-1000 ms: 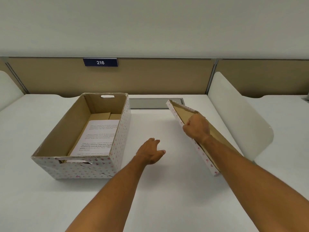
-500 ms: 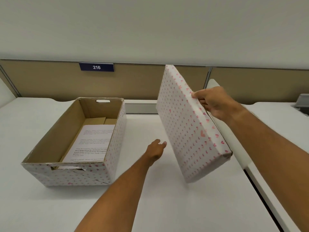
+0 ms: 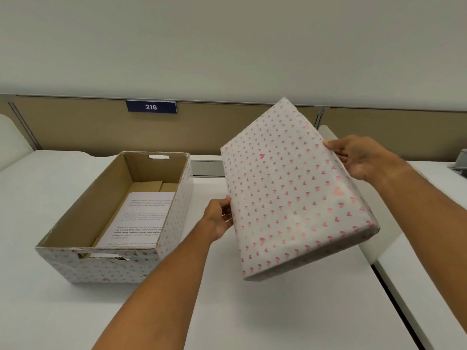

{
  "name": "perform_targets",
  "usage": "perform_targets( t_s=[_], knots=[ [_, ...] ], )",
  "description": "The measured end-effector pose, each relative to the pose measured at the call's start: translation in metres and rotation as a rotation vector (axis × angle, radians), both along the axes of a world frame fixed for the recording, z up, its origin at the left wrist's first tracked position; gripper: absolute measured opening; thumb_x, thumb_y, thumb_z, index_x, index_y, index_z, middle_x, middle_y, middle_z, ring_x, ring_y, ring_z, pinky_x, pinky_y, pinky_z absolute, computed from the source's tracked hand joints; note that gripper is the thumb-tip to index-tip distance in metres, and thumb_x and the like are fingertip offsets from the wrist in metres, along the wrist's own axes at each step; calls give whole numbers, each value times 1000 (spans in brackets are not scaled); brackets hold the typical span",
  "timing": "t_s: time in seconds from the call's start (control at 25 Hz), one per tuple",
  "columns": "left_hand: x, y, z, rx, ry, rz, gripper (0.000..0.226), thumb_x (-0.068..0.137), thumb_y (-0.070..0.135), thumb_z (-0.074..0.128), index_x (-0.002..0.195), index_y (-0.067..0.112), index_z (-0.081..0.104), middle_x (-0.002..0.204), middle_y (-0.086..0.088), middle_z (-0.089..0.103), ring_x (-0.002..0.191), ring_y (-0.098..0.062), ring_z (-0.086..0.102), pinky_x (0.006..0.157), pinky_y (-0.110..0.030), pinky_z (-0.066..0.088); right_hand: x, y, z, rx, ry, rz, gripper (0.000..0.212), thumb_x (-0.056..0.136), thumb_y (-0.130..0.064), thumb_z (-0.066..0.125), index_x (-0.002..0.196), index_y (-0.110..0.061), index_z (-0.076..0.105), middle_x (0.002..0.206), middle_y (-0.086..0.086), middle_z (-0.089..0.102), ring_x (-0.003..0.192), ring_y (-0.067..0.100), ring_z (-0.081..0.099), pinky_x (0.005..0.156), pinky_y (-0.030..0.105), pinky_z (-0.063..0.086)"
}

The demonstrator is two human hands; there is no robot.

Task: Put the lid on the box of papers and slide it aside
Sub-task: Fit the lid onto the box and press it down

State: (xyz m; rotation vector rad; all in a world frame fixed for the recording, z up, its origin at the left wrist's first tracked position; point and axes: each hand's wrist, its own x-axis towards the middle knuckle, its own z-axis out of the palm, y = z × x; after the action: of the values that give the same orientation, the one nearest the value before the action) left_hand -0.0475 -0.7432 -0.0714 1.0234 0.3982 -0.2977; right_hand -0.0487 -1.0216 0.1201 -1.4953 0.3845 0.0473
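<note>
Both hands are now gripping the lid (image 3: pixel 290 188): half a second ago the left hand (image 3: pixel 219 218) was reaching open-palmed over the desk (image 3: pixel 278 311), and since then it has come up to the lid's left long edge, while the lid itself has swung from nearly edge-on to showing its full heart-printed top.

Going from the left, the box (image 3: pixel 111 269) is sitting open on the desk, its near wall with a torn handle slot facing the camera and its far wall showing a second slot. Papers (image 3: pixel 141 218) are lying flat on its floor, printed side up, beside loose cardboard flaps further back. White desk is lying bare in front of the box and to its left.

Between the box's right wall and the lid, a strip of bare desk is staying open, with the left forearm crossing it. The left hand is closing on the lid's left edge, thumb on top and fingers curled under.

The lid is hanging in the air, tilted, its far corner raised toward the partition (image 3: pixel 75 127) and its near short edge dipping down over the desk without touching it. It is sitting to the right of the box, not over it.

The right hand (image 3: pixel 364 157) is clamping the lid's right long edge, thumb on top. Beyond it, a seam is separating this desk from the neighbouring one (image 3: pixel 429 274).
</note>
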Motion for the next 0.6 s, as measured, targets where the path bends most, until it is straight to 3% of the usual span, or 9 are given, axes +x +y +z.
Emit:
perform_targets(
  t_s=[0.08,0.24,0.4,0.6],
  knots=[
    [3,12,12,36,-21,-6,19,92,22,57,96,8,68,95,-11,69,92,-27,64,87,-43,56,6,-14,-12,-89,30,-42,20,85,-5,68,104,-1,66,103,11,71,85,22,69,62,32,55],
    [6,33,39,189,-65,-27,18,89,25,64,100,12,66,95,-9,70,88,-24,67,63,-32,57,12,-25,-35,-137,113,-11,27,84,-11,70,110,-2,64,98,11,69,83,23,67,61,33,52],
    [4,59,63,267,-86,-21,23,86,23,69,103,8,67,93,-9,71,83,-22,69,63,-30,59,15,-14,-44,-125,124,90,38,77,-27,77,107,-6,64,100,11,68,85,24,67,59,33,53],
    [-8,98,82,308,-118,33,34,83,19,73,111,0,66,84,-8,72,66,-16,72,55,-26,57,23,16,-51,-122,126,169,39,76,-25,79,106,-5,65,94,11,70,79,22,69,57,32,54]
  ],
)
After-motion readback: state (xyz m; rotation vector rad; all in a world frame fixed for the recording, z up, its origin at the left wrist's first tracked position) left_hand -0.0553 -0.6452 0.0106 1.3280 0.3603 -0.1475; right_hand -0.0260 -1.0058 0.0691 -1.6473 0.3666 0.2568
